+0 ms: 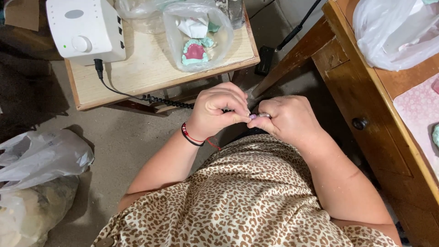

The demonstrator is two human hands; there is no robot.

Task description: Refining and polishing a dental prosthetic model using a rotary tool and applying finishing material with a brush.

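My left hand [218,111] and my right hand [287,118] meet in front of my chest, fingers curled together. Between the fingertips sits a small pale purple piece [252,116] with a thin metal part [264,115] beside it; both hands pinch it. A black and red band circles my left wrist. A coiled black cable [167,101] runs from the white box to behind my left hand. What the cable ends in is hidden by the fingers.
A small wooden table [137,73] ahead holds a white machine [85,28] and a clear bag with a green and pink dental cast [195,51]. A wooden desk [366,91] with a drawer knob stands right. Plastic bags [41,158] lie on the floor left.
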